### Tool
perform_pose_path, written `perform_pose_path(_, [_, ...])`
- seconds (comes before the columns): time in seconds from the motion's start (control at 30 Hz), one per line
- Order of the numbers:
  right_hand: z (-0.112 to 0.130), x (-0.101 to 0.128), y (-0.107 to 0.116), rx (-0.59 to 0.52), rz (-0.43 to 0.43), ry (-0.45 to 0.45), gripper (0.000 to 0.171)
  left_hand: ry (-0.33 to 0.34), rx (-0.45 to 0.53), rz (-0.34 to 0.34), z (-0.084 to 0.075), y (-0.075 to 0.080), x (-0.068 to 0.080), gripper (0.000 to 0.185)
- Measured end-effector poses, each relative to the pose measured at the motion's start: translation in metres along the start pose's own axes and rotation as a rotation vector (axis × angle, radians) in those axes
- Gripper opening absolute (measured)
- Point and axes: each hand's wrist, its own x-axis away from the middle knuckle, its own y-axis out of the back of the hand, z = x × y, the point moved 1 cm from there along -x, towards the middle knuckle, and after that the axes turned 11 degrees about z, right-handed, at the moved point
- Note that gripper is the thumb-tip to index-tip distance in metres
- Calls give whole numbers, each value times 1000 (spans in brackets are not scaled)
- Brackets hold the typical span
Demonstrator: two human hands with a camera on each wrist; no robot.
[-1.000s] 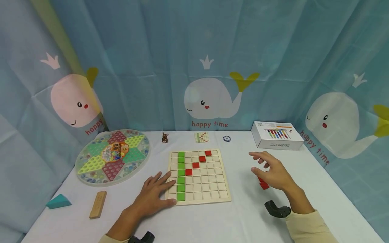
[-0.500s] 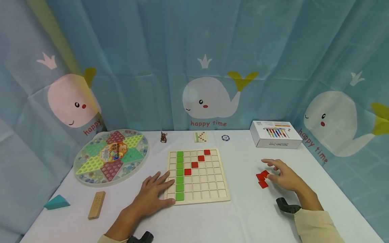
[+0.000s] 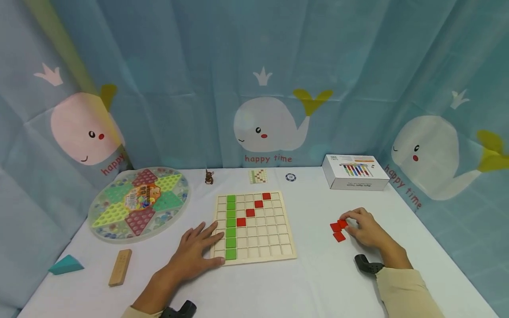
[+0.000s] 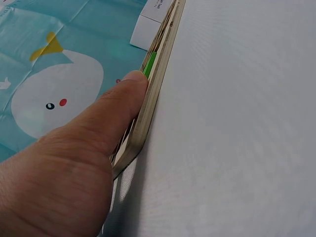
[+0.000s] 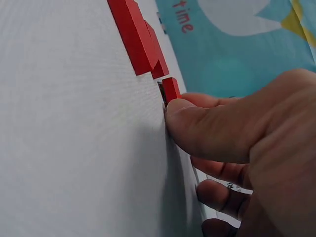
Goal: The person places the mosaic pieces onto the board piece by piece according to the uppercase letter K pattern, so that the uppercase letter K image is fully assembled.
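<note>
My left hand (image 3: 195, 251) rests with fingers spread on the left front corner of a wooden grid board (image 3: 274, 247). In the left wrist view its thumb (image 4: 108, 111) lies along the board's front edge. One column of the board carries green tiles (image 3: 231, 232), and several red tiles (image 3: 250, 213) step up diagonally to the right. Over on the right, my right hand (image 3: 367, 229) pinches a red square tile (image 5: 171, 89) between thumb and forefinger, low at the table. Two more loose red tiles (image 3: 339, 236) lie just left of it.
A marble game board (image 3: 139, 201) lies at the left, with a teal wedge (image 3: 66, 265) and a wooden block (image 3: 120, 267) in front. Along the back stand a small brown figurine (image 3: 209, 177), a pattern card (image 3: 258, 176), a poker chip (image 3: 290, 177) and a white box (image 3: 355, 172).
My right hand has come down from above the red tiles, moved off to their right, and taken one between thumb and forefinger. The left hand stays on the board; the head view has shifted slightly.
</note>
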Motion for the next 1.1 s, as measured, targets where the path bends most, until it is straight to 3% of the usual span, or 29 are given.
perform_pose_path(0.27, [11,1,9,-37,-60,-29,27,20,-1,20,2,2,2,74])
perform_pose_path(0.63, [71,17,37,-81,-150,157,28,25,9,15,5,0,5,75])
perform_pose_path(0.87, [109,29,39,-78,-240,248,30,13,15,18,4,-2,2,75])
perform_pose_path(1.1, [141,19,31,-127,-285,315,32,21,10,16,1,0,0,74])
